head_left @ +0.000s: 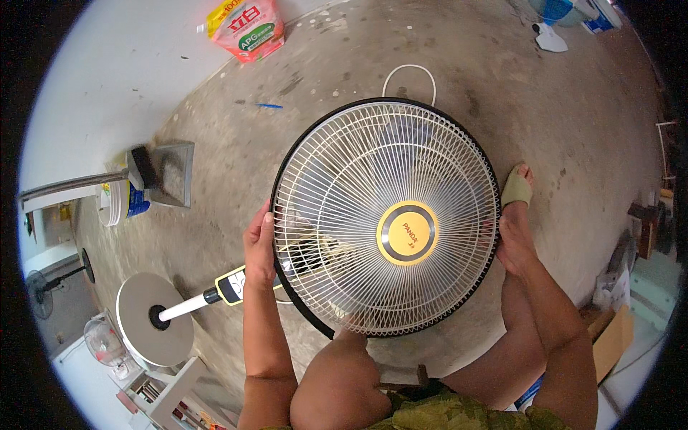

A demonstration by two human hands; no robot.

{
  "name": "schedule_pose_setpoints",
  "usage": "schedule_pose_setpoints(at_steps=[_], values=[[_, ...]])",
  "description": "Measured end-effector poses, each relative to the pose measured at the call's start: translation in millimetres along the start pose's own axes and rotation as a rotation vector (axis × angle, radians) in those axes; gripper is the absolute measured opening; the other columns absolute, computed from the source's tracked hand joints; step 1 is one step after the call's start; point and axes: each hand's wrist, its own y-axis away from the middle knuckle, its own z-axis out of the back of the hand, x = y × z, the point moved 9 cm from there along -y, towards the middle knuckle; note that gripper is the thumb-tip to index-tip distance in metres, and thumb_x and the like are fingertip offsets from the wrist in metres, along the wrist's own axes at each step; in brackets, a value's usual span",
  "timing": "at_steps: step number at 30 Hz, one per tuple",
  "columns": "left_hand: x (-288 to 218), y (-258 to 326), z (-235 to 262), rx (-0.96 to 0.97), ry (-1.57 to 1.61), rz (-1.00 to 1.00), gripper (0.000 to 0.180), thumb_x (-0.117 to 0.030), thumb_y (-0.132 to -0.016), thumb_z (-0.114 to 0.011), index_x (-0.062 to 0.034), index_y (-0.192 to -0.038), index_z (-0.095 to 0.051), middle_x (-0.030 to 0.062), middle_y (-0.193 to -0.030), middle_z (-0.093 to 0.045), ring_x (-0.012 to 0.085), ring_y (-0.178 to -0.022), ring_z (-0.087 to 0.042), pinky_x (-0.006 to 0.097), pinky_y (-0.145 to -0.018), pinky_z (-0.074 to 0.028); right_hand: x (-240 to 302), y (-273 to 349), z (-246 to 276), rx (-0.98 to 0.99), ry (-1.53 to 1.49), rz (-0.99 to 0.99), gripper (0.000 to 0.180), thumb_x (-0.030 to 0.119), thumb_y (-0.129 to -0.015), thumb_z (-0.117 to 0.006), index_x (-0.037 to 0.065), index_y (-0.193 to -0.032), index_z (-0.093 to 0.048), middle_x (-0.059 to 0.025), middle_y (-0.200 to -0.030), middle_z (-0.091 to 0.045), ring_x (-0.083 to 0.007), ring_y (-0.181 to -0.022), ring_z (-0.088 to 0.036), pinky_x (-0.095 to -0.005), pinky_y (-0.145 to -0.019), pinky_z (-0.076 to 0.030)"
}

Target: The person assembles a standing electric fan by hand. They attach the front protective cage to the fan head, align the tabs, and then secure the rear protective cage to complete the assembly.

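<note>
A floor fan lies on its side in front of me, with its round white wire guard (337, 165) facing up. At the guard's middle sits a yellow badge (408, 233). Black edging (304, 308) runs round the rim; at the lower left it stands off from the guard and ends loose. My left hand (259, 244) is closed on the left rim, thumb on top. On the right rim my right hand (514, 240) grips the guard, its fingertips partly hidden. The fan's control panel (231, 286), white pole (188, 307) and round base (147, 344) extend to the left.
A long-handled dustpan (175, 172) and a white bucket (111, 204) stand at the left. A pink refill pouch (251, 32) leans at the wall. A blue pen-like object (269, 106) and a white cord (408, 67) lie beyond the fan. Cardboard (615, 340) is at the right.
</note>
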Motion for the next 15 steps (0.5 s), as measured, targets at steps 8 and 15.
schedule_pose_setpoints(at_steps=[8, 15], values=[[0.4, -0.8, 0.1, 0.004, -0.021, 0.006, 0.037, -0.018, -0.098, -0.047, 0.0006, -0.13, -0.05, 0.0077, -0.118, -0.061, 0.0141, -0.103, -0.058, 0.027, -0.089, -0.046, 7.2, 5.1, -10.0, 0.037, -0.105, -0.007, 0.074, 0.043, -0.098, -0.04, 0.001, -0.147, -0.005, -0.0161, -0.15, -0.021, -0.0296, -0.135, -0.026, -0.0437, -0.11, -0.026], [0.0, -0.3, -2.5, 0.018, -0.028, 0.007, 0.039, -0.019, -0.099, -0.046, 0.0004, -0.132, -0.048, 0.0073, -0.121, -0.059, 0.0139, -0.106, -0.056, 0.027, -0.093, -0.043, 35.8, 13.8, -19.5, 0.042, -0.227, 0.206, 0.077, 0.027, -0.095, -0.053, 0.002, -0.147, -0.002, -0.0181, -0.148, -0.024, -0.032, -0.133, -0.028, -0.0501, -0.107, -0.029]])
